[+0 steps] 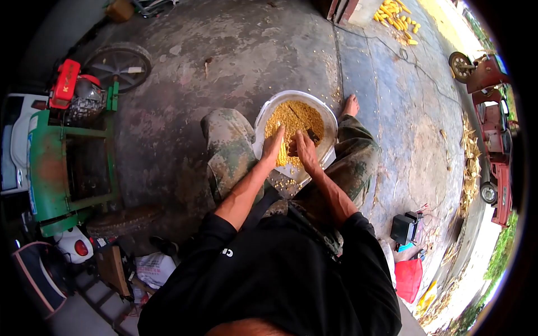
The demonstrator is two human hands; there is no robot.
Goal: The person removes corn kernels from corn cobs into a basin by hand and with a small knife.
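Observation:
A round white basin [330,116] stands between my knees, with loose yellow corn kernels [291,115] inside. My left hand [273,147] is wrapped round a corn cob [282,154] over the near part of the basin. Close beside it on the right, my right hand [303,148] is held over the basin with its fingers curled towards the cob. Whether its fingertips hold anything is too small to tell. A dark object [314,136] lies at the basin's right side, partly behind my right hand. Some kernels lie scattered below the basin.
A green machine [47,168] with a red engine [66,84] and a wheel [120,67] stands at the left. Corn cobs [397,19] are piled at the upper right. A black box [402,229] and a red bag [409,278] lie at the lower right.

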